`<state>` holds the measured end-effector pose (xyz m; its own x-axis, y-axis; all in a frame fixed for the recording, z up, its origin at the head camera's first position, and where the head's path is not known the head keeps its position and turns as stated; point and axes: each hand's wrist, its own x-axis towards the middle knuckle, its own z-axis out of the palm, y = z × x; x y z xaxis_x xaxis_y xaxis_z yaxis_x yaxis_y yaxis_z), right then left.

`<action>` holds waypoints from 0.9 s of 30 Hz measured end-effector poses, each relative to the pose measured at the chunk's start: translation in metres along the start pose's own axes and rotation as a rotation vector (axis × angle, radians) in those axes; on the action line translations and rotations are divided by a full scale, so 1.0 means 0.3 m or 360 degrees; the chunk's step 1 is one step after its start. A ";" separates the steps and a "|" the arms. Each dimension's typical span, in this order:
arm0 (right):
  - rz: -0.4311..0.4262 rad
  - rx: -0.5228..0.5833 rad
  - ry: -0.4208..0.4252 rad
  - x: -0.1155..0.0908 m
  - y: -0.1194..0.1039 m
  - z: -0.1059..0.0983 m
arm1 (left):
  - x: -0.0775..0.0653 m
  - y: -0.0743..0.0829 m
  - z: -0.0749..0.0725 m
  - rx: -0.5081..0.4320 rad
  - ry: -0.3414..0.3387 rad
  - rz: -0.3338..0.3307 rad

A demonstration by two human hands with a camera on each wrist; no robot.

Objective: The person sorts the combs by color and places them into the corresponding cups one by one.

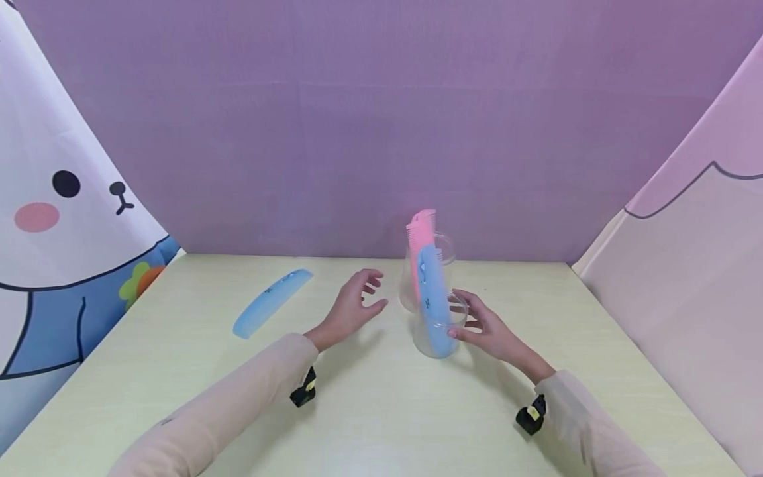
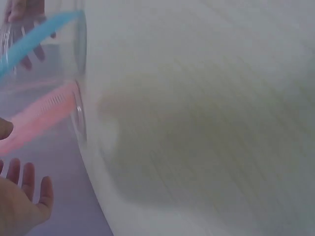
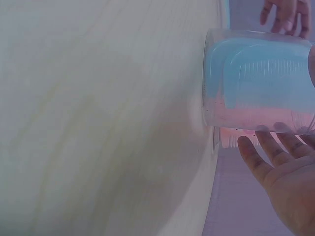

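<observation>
My right hand (image 1: 485,331) holds the near clear cup (image 1: 424,341) by its upper side, thumb in front and fingers behind. Inside that cup a blue comb (image 1: 433,291) leans, its upper end sticking out well above the rim. Just behind stands a second clear cup (image 1: 406,295) with a pink comb (image 1: 421,230) in it, partly hidden by the blue one. My left hand (image 1: 352,306) hovers to the left of both cups, fingers loosely bent and holding nothing. In the left wrist view the left hand (image 2: 22,204) appears near the pink comb (image 2: 49,115).
Another blue comb (image 1: 271,303) lies flat on the pale table (image 1: 369,411), left of my left hand. A purple cloth backdrop (image 1: 369,132) rises behind the table's far edge. Printed cloths hang at both sides.
</observation>
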<state>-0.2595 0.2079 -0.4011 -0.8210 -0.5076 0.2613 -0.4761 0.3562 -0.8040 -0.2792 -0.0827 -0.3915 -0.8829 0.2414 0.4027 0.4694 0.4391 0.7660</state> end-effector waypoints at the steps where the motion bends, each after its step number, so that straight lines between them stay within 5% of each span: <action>1: -0.0002 0.0003 0.0001 0.000 0.000 0.000 | -0.001 -0.013 -0.011 0.0026 -0.0005 -0.0001; 7: 0.0001 -0.0004 0.0006 0.001 -0.002 -0.001 | -0.008 -0.082 -0.078 0.0145 -0.0028 -0.0011; 27: -0.0015 -0.0018 -0.0008 0.002 0.010 -0.003 | -0.028 -0.224 -0.260 0.0455 -0.0068 -0.0293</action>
<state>-0.2617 0.2093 -0.4028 -0.8148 -0.5151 0.2661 -0.4875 0.3603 -0.7953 -0.3041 -0.1816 -0.4073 -0.9548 0.1686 0.2448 0.2907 0.7019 0.6502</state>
